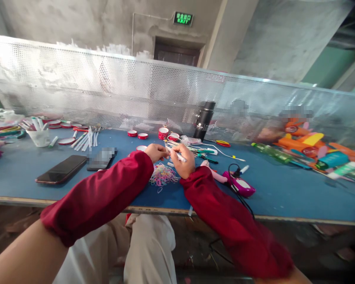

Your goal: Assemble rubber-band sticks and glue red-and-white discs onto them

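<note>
Both my arms wear dark red sleeve covers and meet over the blue table (284, 189). My left hand (155, 152) is closed, pinching one end of a thin white stick (177, 156). My right hand (183, 159) is closed round the same stick, which pokes out to the right between its fingers. Just below both hands lies a heap of small pastel rubber bands (162, 175) on the table.
A black phone (61, 169) lies left of my arm. A white cup of sticks (40, 136), red lids (137, 135), a black bottle (204, 120), a pink device with a black cable (239, 184) and bright toys (313, 148) stand around. A perforated metal screen (106, 90) backs the table.
</note>
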`<state>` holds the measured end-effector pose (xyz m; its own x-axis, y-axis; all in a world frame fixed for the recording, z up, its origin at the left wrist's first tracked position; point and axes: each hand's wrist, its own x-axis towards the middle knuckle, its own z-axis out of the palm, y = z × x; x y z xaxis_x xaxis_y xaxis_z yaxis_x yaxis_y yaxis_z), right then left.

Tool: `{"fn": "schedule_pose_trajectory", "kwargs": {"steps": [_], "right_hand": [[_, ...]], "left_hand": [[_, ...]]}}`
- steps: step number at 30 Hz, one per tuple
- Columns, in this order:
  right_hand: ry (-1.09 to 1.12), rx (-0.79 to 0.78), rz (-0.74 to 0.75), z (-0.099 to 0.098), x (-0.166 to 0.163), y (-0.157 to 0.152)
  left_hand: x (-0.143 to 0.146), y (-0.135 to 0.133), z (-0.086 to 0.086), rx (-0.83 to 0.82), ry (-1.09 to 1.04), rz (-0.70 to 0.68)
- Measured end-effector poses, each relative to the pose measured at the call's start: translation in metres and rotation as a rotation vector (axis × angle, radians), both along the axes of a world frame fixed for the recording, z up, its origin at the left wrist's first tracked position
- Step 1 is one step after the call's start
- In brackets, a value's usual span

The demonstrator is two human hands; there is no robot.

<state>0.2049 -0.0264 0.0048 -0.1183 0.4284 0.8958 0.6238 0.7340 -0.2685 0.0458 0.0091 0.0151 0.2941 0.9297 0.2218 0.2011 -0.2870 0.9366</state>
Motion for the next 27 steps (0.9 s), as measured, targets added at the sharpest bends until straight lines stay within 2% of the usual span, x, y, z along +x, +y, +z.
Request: {"fn": "schedule_pose_trajectory", "kwargs": {"steps": [11,27], "right_hand": [[-0.011,-0.009,-0.001,0.0003,0.0001,-0.0002],[-0.015,-0.015,0.004,0.0005,0.0000,0.0012]], "left_hand": [[-0.0006,0.0063,-0.0052,0.019,-0.004,-0.013],[-0.0004,-0.0003,-0.0004,0.001,0.043,0.022]]}}
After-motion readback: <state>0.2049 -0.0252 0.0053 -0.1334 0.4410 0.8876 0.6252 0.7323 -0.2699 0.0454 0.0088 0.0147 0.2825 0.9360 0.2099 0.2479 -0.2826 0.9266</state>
